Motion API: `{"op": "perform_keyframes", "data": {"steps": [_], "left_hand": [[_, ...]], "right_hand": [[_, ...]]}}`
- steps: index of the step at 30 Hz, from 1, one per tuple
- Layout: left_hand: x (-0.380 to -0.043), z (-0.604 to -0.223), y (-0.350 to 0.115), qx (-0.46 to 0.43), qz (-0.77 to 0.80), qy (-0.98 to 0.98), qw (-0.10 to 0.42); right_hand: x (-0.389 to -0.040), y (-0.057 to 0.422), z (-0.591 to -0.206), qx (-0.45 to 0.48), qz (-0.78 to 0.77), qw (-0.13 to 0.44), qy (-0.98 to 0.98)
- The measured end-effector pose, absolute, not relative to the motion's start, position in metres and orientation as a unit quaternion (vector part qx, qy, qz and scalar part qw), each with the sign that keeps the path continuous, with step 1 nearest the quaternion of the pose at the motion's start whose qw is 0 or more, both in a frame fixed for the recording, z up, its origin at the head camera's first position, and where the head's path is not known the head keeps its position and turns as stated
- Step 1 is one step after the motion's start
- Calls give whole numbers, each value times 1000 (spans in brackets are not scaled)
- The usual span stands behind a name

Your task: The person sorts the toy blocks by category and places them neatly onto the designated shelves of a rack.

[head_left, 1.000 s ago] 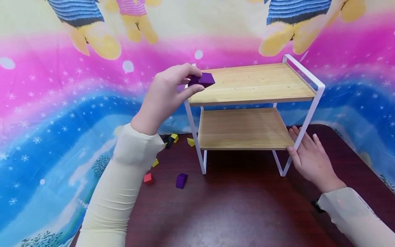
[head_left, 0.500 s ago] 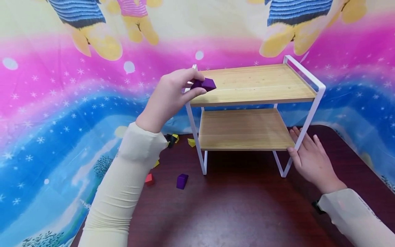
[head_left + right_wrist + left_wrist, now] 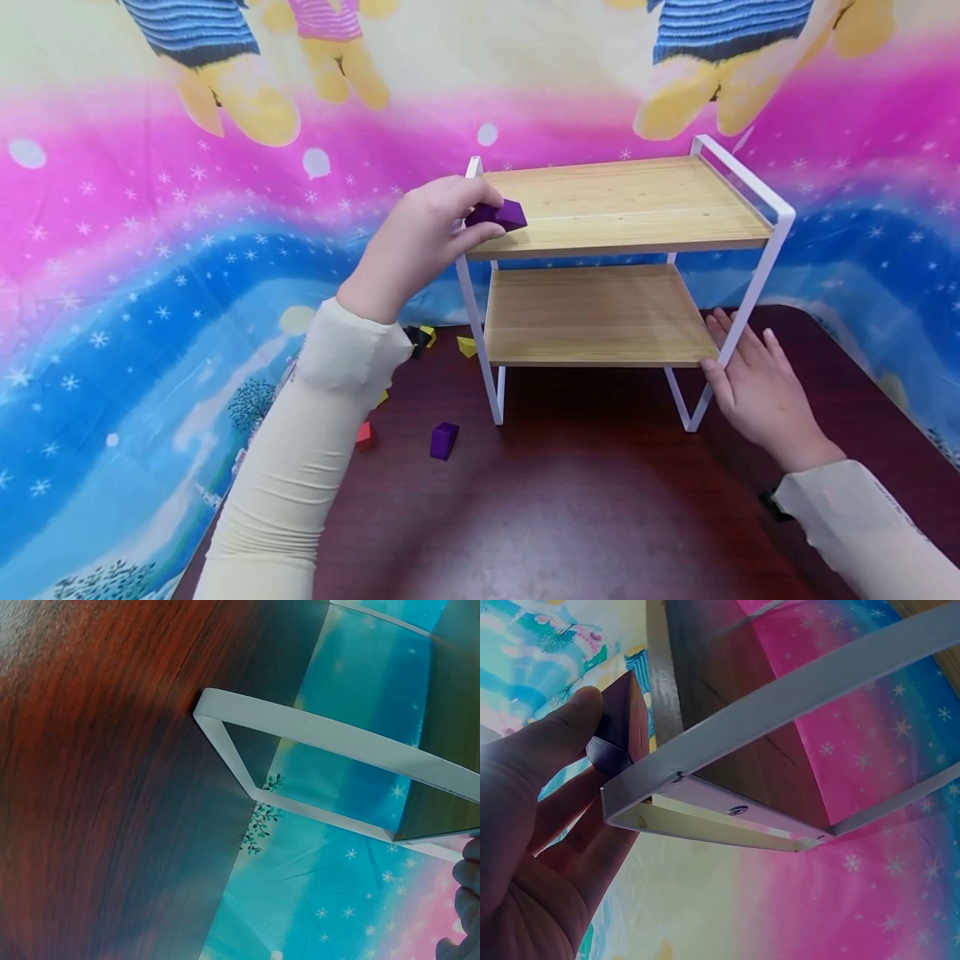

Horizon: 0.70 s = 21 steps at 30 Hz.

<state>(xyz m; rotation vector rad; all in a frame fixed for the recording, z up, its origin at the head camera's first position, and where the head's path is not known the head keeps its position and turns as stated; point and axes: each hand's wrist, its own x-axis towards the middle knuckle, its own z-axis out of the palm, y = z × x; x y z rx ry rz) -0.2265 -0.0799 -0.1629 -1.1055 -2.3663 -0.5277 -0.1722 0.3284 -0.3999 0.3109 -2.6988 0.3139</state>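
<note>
My left hand pinches a dark purple block between thumb and fingers, at the left end of the shelf rack's wooden top board. In the left wrist view the block shows an angled face, close beside the rack's white metal frame. My right hand lies with straight fingers against the rack's right leg, its thumb at the front corner of the lower board. Only the fingertips show at the edge of the right wrist view.
On the dark wood table, a second purple block lies left of the rack. Near it are a red block, a yellow block and a black piece. A printed cloth hangs behind and along both sides.
My left hand has moved slightly right and down with the purple block, closer to the top board. My right hand keeps its place against the rack's leg.
</note>
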Motion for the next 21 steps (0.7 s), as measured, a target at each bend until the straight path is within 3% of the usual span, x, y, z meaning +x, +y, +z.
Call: {"op": "perform_keyframes", "data": {"steps": [21], "left_hand": [[-234, -168, -78, -442, -159, -856, 216]], "right_hand": [[-173, 328, -399, 106, 111, 195, -969]]}}
